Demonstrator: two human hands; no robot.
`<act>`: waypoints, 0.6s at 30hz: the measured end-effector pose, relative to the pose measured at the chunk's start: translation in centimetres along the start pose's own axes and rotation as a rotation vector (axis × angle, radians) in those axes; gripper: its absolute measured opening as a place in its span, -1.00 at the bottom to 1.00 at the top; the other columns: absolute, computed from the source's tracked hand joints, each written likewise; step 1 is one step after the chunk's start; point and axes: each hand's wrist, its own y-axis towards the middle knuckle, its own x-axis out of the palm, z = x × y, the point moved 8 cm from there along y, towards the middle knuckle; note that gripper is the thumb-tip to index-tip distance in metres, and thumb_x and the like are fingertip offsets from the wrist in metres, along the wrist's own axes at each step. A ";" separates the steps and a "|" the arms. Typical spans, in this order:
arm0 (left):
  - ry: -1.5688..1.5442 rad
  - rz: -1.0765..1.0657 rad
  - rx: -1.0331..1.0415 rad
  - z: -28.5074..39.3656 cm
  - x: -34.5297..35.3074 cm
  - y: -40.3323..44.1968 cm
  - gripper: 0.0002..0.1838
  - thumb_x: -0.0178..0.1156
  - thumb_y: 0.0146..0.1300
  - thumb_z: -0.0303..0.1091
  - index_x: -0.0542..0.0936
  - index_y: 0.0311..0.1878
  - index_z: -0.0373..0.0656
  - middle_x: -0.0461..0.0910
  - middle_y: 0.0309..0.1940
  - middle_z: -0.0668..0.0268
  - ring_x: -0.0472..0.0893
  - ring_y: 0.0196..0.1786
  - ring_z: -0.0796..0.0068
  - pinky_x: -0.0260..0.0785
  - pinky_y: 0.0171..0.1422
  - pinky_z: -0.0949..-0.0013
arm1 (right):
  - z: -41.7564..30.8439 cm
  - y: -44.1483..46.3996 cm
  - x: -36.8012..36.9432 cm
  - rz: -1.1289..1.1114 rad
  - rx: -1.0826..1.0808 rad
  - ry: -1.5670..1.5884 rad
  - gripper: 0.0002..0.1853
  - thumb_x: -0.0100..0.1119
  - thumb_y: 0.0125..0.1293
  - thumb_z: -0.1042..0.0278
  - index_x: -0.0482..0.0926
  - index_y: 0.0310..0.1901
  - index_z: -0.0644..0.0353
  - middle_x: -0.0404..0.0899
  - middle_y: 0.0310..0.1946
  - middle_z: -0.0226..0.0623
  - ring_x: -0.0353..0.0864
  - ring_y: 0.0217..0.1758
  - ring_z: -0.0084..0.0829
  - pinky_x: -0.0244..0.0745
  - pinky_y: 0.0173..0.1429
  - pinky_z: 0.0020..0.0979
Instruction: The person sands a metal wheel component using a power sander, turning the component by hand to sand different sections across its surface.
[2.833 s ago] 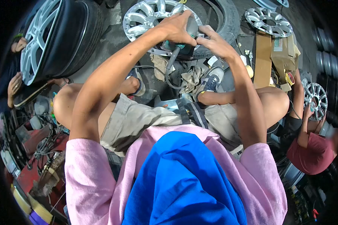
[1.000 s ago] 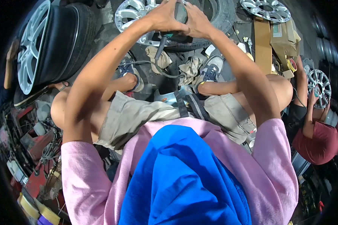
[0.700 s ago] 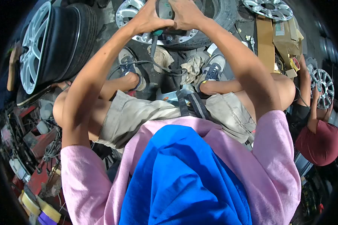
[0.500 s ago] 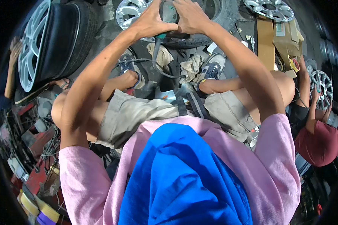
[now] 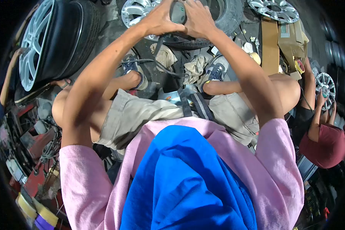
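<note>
At the top of the view, both my hands are wrapped round a grey and green corded power tool (image 5: 178, 13) that looks like a palm sander. My left hand (image 5: 163, 19) grips its left side and my right hand (image 5: 197, 18) its right side, with the thumbs meeting near its lower end. A dark cord (image 5: 158, 48) runs from it down toward my feet. The tool is above a tyre (image 5: 230, 19) lying on the floor, beside a silver alloy wheel (image 5: 132, 13). Its underside is hidden, so I cannot tell what it touches.
A large wheel with a tyre (image 5: 80, 38) stands at left, a person's hand at its rim. Crumpled rags (image 5: 195, 69) lie between my shoes. Cardboard (image 5: 270, 46) and another silver wheel (image 5: 274, 9) are at upper right. A co-worker in a maroon shirt (image 5: 322, 147) handles a wheel (image 5: 326, 90).
My hands and the tool have shifted slightly to the right, and the cord has swung a little left. At left, the other person's hand has moved onto the wheel rim.
</note>
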 end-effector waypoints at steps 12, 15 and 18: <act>-0.149 -0.118 -0.001 2.3 1.8 0.1 0.13 0.60 -0.14 -0.04 0.23 0.44 -0.37 0.38 0.33 -0.33 0.40 0.45 -0.22 0.27 0.53 0.00 | -1.5 -3.1 -5.2 0.010 0.137 0.076 -0.11 0.38 0.07 0.15 0.32 0.46 0.29 0.37 0.42 0.16 0.32 0.48 0.18 0.28 0.46 0.20; 0.030 -0.059 0.039 -1.1 2.5 1.6 0.22 0.62 -0.15 0.00 0.18 0.49 -0.40 0.37 0.36 -0.35 0.39 0.46 -0.20 0.27 0.54 0.02 | -0.8 -1.7 -4.6 -0.027 0.171 0.178 -0.10 0.37 0.07 0.22 0.28 0.48 0.30 0.33 0.43 0.17 0.30 0.47 0.21 0.28 0.46 0.22; 0.025 -0.112 -0.034 -2.7 1.9 4.1 0.28 0.64 -0.22 0.06 0.18 0.49 -0.42 0.35 0.39 -0.36 0.39 0.48 -0.20 0.28 0.55 0.06 | 0.5 0.5 -3.0 -0.026 0.196 0.181 -0.05 0.40 0.02 0.20 0.27 0.48 0.30 0.32 0.42 0.18 0.29 0.47 0.24 0.27 0.46 0.26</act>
